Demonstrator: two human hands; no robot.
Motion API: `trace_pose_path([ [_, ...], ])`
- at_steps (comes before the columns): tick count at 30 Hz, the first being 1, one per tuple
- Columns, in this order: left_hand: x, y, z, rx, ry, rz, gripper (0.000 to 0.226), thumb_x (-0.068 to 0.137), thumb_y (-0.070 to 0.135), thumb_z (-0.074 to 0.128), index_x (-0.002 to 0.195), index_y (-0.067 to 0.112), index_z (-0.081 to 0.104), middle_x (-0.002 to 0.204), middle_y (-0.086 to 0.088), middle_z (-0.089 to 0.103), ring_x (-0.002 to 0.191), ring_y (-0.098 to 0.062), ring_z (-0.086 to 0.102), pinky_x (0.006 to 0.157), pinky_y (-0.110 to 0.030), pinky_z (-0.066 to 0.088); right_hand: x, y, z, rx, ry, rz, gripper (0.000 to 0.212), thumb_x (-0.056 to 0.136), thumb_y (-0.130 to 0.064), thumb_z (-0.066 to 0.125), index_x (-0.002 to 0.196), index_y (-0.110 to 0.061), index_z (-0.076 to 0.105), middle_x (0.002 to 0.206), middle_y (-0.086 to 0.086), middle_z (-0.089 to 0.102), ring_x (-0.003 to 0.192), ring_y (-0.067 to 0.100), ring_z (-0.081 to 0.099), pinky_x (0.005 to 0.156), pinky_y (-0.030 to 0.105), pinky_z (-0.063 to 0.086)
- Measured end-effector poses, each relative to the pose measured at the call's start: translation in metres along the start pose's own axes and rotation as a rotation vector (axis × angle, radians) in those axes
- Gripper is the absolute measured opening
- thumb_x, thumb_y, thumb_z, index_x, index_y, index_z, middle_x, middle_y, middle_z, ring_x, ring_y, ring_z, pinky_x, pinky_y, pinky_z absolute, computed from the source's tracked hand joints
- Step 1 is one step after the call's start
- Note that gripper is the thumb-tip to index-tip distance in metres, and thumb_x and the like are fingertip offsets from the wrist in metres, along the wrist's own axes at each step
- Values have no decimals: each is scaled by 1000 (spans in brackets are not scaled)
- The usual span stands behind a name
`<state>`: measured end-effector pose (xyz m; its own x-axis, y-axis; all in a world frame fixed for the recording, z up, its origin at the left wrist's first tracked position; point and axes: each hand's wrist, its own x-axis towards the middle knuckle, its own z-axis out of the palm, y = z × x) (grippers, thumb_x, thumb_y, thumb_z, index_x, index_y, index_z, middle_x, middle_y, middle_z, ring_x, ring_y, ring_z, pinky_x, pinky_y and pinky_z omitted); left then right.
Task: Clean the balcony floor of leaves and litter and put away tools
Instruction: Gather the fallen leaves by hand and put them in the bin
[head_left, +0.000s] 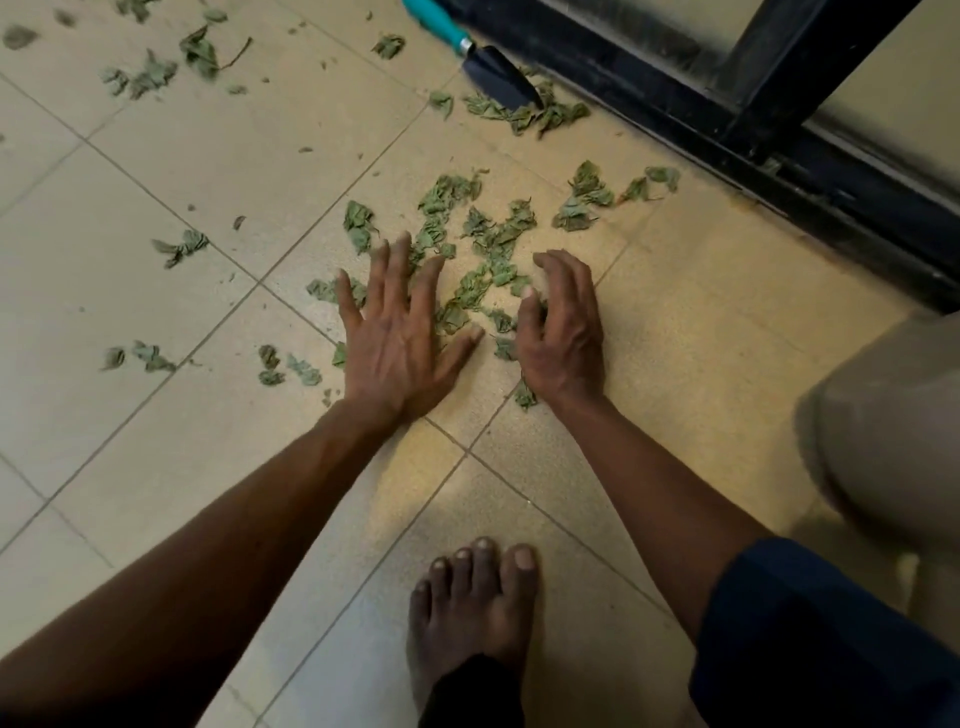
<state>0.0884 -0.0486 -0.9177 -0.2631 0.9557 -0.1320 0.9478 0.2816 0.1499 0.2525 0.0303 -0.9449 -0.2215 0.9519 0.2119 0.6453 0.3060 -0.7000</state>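
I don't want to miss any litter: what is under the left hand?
Dried leaves stick out along the left hand's outer edge, lying on the tile floor. Whatever is beneath the palm is covered.

On floor (156, 441): left grip (400, 338) flat, fingers spread, over dry leaves (483, 234); right grip (563, 332) at its 3 o'clock, fingers curled. At 12 o'clock, trowel (493, 73) beside door frame (623, 88); at 6, bare foot (472, 603).

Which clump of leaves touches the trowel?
The clump along the black door frame, at the blade tip of the trowel; every other clump lies on open tile apart from it.
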Motion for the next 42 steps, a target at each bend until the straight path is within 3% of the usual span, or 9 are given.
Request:
trace_pose_path([
  [6, -77, 37, 19, 41, -128, 452, 129, 77, 100, 29, 167, 12, -1, 173, -16, -11, 160, -34, -12, 121, -73, 0, 6, -1, -3, 122, 212, 193, 41, 96, -1, 48, 134, -10, 58, 141, 9, 51, 125, 16, 51, 97, 9, 36],
  [8, -84, 43, 31, 61, -148, 460, 139, 72, 104, 34, 166, 11, -6, 173, -15, -13, 160, -33, -14, 121, -72, -1, 6, -2, -4, 134, 218, 188, 41, 94, 2, 48, 133, -8, 58, 139, 10, 53, 126, 18, 52, 98, 4, 32],
  [11, -58, 48, 31, 106, -102, 301, 138, 70, 107, 26, 166, 13, -6, 172, -15, -16, 159, -34, -15, 121, -72, -2, 6, -3, -4, 140, 224, 211, 41, 94, 2, 49, 132, -9, 59, 138, 9, 53, 125, 19, 54, 98, 8, 34],
  [16, 24, 35, 8, 111, -25, -14, 113, 84, 96, 11, 165, 21, -13, 171, -13, -23, 158, -33, -21, 122, -69, -6, 5, 0, -3, 51, 164, 161, 37, 96, -9, 51, 132, -12, 58, 138, 6, 52, 126, 21, 51, 103, 37, 48],
  [22, -6, -26, -9, -130, 237, -311, 92, 97, 80, 34, 167, 26, 4, 175, -5, -11, 160, -27, -12, 120, -60, -17, 1, 0, 2, -391, -116, -29, 61, 102, -50, 40, 152, -15, 40, 161, 13, 36, 150, 33, 29, 123, 52, 24],
  [28, -81, -133, 3, -172, 165, -782, 108, 87, 92, 13, 165, 17, 4, 174, -14, -7, 160, -35, -8, 127, -61, -5, 0, -4, 4, -478, -218, -77, 75, 103, -63, 27, 161, -14, 25, 169, 16, 21, 158, 33, 12, 128, 53, 9],
  [34, -44, -73, 11, -150, 124, -633, 95, 98, 79, 6, 166, 14, -2, 173, -15, -10, 159, -34, -11, 128, -59, 1, 2, -10, 3, -535, -195, -86, 69, 104, -61, 28, 155, -15, 35, 165, 17, 29, 156, 35, 18, 126, 55, 16],
  [39, -12, 7, 14, -267, 57, -171, 86, 99, 75, 4, 166, 22, -7, 174, -6, -14, 159, -23, -17, 130, -54, -3, 3, -11, 3, -530, -190, -91, 66, 104, -60, 28, 153, -15, 37, 164, 16, 30, 156, 34, 19, 125, 55, 16],
  [42, -35, 22, 8, -350, 108, -164, 81, 102, 72, 14, 167, 26, 1, 175, -1, -13, 159, -17, -18, 129, -53, -6, 3, -11, 3, -509, -169, -87, 64, 105, -58, 30, 152, -15, 39, 163, 15, 32, 155, 34, 20, 125, 54, 17],
])
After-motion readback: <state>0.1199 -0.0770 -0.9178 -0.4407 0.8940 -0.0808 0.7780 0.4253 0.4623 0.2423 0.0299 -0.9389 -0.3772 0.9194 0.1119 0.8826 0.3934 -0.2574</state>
